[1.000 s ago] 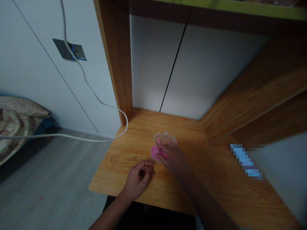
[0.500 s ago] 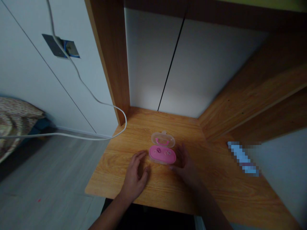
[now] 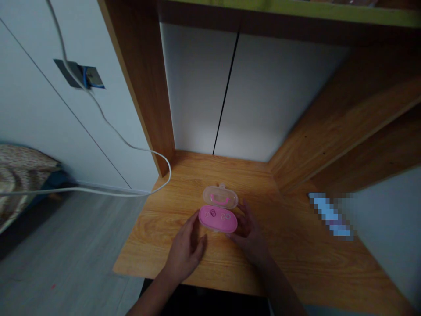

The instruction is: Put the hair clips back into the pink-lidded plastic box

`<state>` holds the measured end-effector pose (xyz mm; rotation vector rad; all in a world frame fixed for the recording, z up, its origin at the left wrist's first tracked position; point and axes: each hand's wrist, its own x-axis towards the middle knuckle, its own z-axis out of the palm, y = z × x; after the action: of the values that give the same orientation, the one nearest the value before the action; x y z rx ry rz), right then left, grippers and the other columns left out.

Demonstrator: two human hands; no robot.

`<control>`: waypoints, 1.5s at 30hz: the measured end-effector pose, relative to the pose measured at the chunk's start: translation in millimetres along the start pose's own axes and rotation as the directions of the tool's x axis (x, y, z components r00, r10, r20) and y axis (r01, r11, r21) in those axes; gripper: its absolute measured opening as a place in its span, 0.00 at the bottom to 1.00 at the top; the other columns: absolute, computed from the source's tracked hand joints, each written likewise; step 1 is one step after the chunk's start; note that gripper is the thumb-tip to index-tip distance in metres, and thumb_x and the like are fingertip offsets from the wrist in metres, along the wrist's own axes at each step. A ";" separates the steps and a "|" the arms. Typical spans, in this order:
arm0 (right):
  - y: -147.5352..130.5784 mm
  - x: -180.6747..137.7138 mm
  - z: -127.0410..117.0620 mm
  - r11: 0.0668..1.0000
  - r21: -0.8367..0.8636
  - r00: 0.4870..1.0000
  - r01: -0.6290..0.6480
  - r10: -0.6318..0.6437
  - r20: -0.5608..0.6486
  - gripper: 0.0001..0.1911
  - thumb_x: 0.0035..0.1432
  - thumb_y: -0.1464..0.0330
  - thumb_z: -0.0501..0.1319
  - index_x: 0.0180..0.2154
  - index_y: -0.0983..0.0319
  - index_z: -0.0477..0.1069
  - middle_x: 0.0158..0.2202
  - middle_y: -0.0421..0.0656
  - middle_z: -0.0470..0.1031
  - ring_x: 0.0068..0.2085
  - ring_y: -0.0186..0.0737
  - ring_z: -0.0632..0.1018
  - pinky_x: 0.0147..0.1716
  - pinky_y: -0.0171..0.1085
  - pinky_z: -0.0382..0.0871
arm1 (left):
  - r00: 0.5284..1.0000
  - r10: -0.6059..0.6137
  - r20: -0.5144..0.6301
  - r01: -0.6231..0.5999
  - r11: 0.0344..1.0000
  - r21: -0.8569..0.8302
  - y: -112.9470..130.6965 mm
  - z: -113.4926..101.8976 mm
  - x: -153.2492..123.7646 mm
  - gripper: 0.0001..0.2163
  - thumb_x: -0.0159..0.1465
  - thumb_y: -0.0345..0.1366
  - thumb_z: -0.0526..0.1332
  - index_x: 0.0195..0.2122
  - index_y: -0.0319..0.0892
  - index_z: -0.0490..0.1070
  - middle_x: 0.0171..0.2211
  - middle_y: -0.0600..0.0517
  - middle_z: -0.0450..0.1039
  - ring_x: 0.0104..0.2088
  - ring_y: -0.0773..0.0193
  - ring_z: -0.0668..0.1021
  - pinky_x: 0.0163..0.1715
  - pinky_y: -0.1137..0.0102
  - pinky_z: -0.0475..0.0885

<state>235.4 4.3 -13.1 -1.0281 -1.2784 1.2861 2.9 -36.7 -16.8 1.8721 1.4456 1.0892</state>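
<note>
A small oval box point(image 3: 218, 218) with a pink top surface sits on the wooden desk, its clear lid point(image 3: 219, 197) hinged back behind it. Several thin loops point(image 3: 212, 213), dark and pale, show on the pink surface; whether they are loose bands is hard to tell. A curved pink handle point(image 3: 219, 201) shows through the lid. My right hand point(image 3: 246, 230) has its thumb and fingers closed about the box's right end. My left hand point(image 3: 186, 248) is at the left end, fingertips at the box's edge, thumb spread apart from it.
The wooden desk point(image 3: 158, 245) is bounded by a side panel at the left and white back panels. A white cable point(image 3: 131, 147) hangs from a wall socket point(image 3: 94, 77) and loops past the desk's left edge. A blurred-out pale blue object point(image 3: 330, 215) lies at the right.
My right hand has moved in and closed on the box's right end. My left fingertips have come up to its left edge. The box's pink surface now appears tipped slightly toward me.
</note>
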 end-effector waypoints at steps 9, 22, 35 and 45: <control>4.3 -2.3 -5.9 0.998 0.041 0.997 0.043 -0.046 0.058 0.59 0.46 0.65 0.76 0.69 0.45 0.41 0.68 0.49 0.57 0.58 0.53 0.73 0.53 0.53 0.73 | 0.999 -0.048 -0.007 0.047 0.996 -0.078 5.7 -1.4 1.9 0.25 0.66 0.37 0.61 0.64 0.45 0.57 0.61 0.42 0.67 0.60 0.50 0.71 0.60 0.50 0.68; -5.6 -5.7 -1.2 0.987 -0.121 0.988 0.105 -0.089 0.129 0.52 0.50 0.70 0.71 0.69 0.49 0.46 0.65 0.49 0.63 0.65 0.52 0.67 0.64 0.56 0.59 | 0.999 -0.040 -0.016 0.038 0.996 -0.079 7.1 -2.7 4.5 0.22 0.66 0.36 0.61 0.61 0.46 0.61 0.57 0.43 0.68 0.58 0.51 0.72 0.58 0.52 0.68; 1.8 -9.4 -10.4 0.979 -0.192 0.993 0.065 -0.045 0.108 0.57 0.44 0.69 0.76 0.67 0.48 0.47 0.62 0.49 0.67 0.62 0.53 0.69 0.63 0.60 0.59 | 0.998 -0.056 -0.012 0.055 0.995 -0.084 5.3 -2.9 4.9 0.20 0.66 0.35 0.62 0.58 0.47 0.62 0.55 0.45 0.69 0.55 0.52 0.73 0.56 0.53 0.69; 4.8 -6.3 -11.2 0.925 -0.273 0.964 0.266 -0.248 0.097 0.17 0.53 0.66 0.72 0.44 0.51 0.74 0.55 0.44 0.72 0.58 0.50 0.73 0.58 0.54 0.68 | 0.999 -0.032 -0.017 0.031 0.997 -0.065 9.9 -5.0 7.0 0.19 0.66 0.35 0.61 0.58 0.45 0.63 0.54 0.43 0.69 0.55 0.50 0.73 0.55 0.51 0.69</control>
<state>246.9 0.0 -19.2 -0.9832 -1.6216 0.9570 4.6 -33.1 -4.3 1.7935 1.4281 1.1267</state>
